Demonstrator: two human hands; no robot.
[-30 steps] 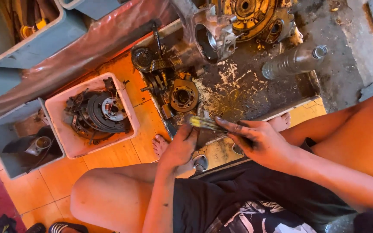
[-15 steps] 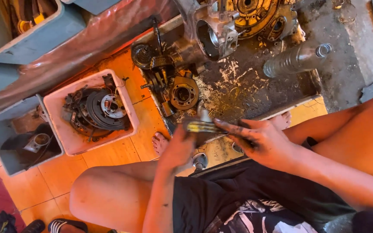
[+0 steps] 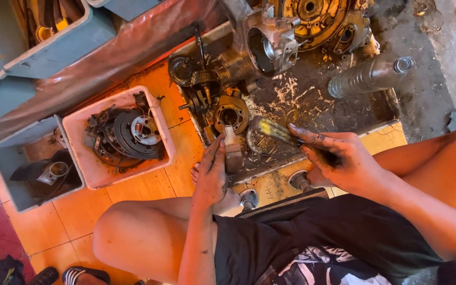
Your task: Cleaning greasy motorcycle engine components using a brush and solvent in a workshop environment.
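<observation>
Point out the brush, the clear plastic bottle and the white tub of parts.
brush (image 3: 276, 131), head view, on its bristles.
clear plastic bottle (image 3: 368, 76), head view, on its ribbed body.
white tub (image 3: 165, 138), head view, on its right wall.

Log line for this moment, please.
left hand: steadies metal part | right hand: holds brush | in: grimy tray

Around the grimy black-brown metal tray (image 3: 344, 100), the floor tiles (image 3: 149, 190) are bright orange, turning dark red at the far left edge. Left of the tray sits a pale pink tub (image 3: 88, 174) of dark grey and silver parts, beside blue-grey bins (image 3: 6, 174). The brush (image 3: 278, 132) over the tray shows yellow-green bristles, the oil-blackened right hand (image 3: 344, 163) gripping it; the shorts (image 3: 312, 243) are black with white print.
</observation>
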